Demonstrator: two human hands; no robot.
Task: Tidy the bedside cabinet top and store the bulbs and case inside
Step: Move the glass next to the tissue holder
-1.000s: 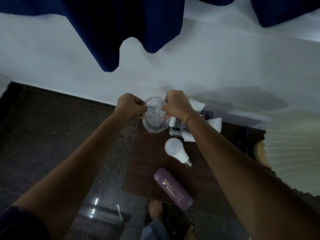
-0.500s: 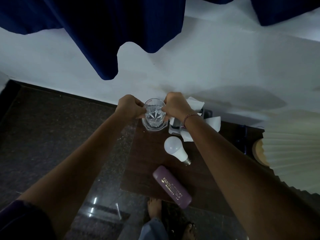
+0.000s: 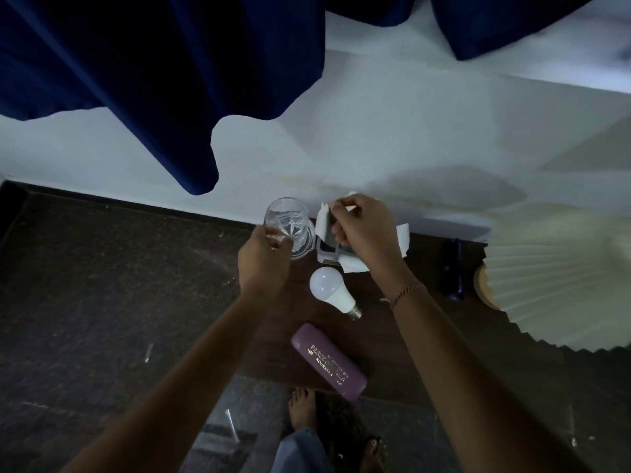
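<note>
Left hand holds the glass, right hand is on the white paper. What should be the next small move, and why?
Probably lift the white paper off the small box with the right hand, which already pinches it. The left hand steadies the glass beside it, and the bulb and purple case wait untouched.

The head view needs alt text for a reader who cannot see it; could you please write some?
Seen from above, the left hand grips a clear glass while the right hand pinches white tissue on a dark wooden cabinet top. A white bulb and purple case lie nearer.
</note>
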